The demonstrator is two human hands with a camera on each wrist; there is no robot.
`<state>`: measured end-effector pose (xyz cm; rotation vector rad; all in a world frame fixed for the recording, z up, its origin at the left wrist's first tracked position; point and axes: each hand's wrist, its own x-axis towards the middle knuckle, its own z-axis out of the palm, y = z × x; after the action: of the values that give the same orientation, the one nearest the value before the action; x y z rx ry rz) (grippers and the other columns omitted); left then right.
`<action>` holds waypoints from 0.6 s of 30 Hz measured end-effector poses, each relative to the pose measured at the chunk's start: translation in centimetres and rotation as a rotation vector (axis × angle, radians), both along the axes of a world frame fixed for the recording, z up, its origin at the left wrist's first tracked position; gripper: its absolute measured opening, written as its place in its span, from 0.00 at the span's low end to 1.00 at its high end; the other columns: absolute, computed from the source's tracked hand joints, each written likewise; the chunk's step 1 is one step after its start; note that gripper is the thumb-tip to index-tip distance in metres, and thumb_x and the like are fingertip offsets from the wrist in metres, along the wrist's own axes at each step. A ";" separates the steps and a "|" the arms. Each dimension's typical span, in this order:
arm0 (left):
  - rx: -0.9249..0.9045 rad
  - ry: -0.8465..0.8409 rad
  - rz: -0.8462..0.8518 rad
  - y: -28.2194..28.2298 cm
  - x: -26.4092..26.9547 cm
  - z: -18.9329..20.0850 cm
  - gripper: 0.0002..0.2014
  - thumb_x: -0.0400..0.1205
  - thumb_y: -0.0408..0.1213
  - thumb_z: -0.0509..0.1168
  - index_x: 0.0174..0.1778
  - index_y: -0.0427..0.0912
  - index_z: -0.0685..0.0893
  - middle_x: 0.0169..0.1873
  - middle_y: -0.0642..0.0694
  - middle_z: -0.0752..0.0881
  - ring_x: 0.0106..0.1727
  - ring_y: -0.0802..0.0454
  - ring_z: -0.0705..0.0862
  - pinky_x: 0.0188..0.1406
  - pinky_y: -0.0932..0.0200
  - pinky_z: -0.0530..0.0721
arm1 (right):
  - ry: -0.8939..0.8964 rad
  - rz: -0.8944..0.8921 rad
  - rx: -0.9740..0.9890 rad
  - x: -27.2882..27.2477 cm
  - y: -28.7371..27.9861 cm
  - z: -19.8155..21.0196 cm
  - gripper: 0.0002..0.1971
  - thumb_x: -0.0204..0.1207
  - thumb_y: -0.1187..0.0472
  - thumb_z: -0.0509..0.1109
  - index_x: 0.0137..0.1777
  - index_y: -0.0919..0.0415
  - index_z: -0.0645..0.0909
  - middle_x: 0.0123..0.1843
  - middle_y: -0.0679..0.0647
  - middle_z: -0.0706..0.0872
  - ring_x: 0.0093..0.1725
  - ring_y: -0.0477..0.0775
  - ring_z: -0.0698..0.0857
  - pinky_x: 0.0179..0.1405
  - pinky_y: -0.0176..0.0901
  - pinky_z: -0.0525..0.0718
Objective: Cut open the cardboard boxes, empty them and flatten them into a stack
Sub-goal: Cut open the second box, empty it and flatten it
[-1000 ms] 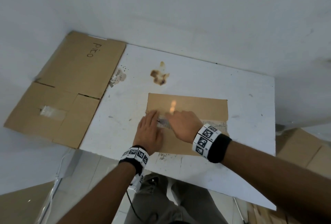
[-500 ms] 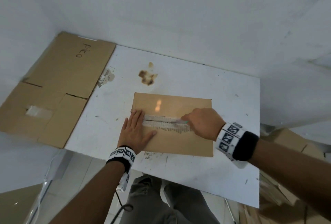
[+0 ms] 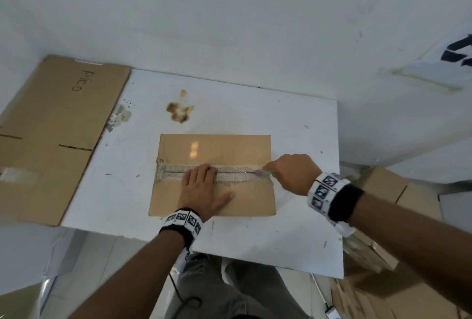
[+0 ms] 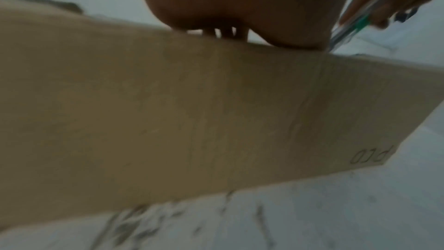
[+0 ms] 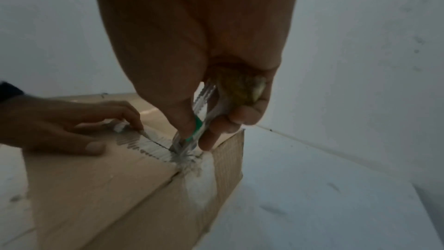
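The box (image 3: 213,177) is lying on the bench (image 3: 293,124), its taped seam (image 3: 237,174) running left to right. The right hand (image 3: 291,173) is gripping a cutter (image 5: 192,136) at the seam's right end; the left hand (image 3: 201,191) is pressing flat mid-lid.

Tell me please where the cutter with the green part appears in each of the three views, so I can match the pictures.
Head view: the cutter is right of centre, at the box's right edge, gripped by the right hand.
Left wrist view: upper right corner, blurred, beyond the left hand.
Right wrist view: centre, its tip at the seam's end.
Shared landmark: the cardboard box with its taped seam.
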<state>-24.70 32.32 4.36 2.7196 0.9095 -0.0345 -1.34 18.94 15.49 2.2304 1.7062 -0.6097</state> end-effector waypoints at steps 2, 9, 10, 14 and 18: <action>-0.018 0.000 0.040 -1.0 2.0 0.5 0.35 0.78 0.72 0.54 0.70 0.49 0.79 0.65 0.47 0.77 0.70 0.41 0.73 0.78 0.32 0.65 | -0.003 0.005 -0.006 -0.4 0.5 -0.8 0.20 0.85 0.59 0.60 0.72 0.38 0.79 0.55 0.53 0.87 0.49 0.59 0.88 0.38 0.44 0.75; -0.072 0.036 -0.005 -0.5 2.2 -0.7 0.37 0.78 0.78 0.46 0.67 0.54 0.78 0.68 0.52 0.72 0.77 0.44 0.69 0.82 0.21 0.51 | 0.044 -0.125 0.042 4.2 -3.4 0.5 0.19 0.87 0.53 0.60 0.75 0.37 0.78 0.64 0.48 0.88 0.58 0.56 0.87 0.50 0.46 0.80; -0.071 0.037 0.010 -0.5 2.5 -0.5 0.38 0.76 0.80 0.46 0.65 0.53 0.78 0.66 0.52 0.73 0.76 0.45 0.69 0.81 0.20 0.50 | 0.058 -0.127 0.037 3.7 -3.3 0.3 0.19 0.87 0.52 0.59 0.76 0.37 0.77 0.64 0.48 0.87 0.59 0.56 0.87 0.52 0.46 0.81; -0.009 0.125 0.099 -0.7 4.2 0.6 0.46 0.66 0.89 0.46 0.55 0.49 0.77 0.59 0.50 0.73 0.68 0.44 0.72 0.77 0.15 0.51 | 0.097 -0.120 0.028 2.9 -2.9 -1.1 0.19 0.87 0.52 0.59 0.75 0.36 0.77 0.64 0.47 0.87 0.60 0.55 0.86 0.51 0.47 0.81; -0.007 0.165 0.091 -0.1 3.8 1.1 0.50 0.61 0.91 0.42 0.52 0.47 0.75 0.58 0.49 0.73 0.65 0.42 0.73 0.77 0.15 0.52 | 0.131 -0.183 0.071 2.7 -4.0 -1.1 0.15 0.86 0.54 0.60 0.65 0.41 0.84 0.55 0.47 0.90 0.52 0.56 0.88 0.47 0.48 0.85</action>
<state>-20.88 32.18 5.48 2.6967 1.0746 -0.2471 1.41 14.90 14.37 2.4657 1.6179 -0.7632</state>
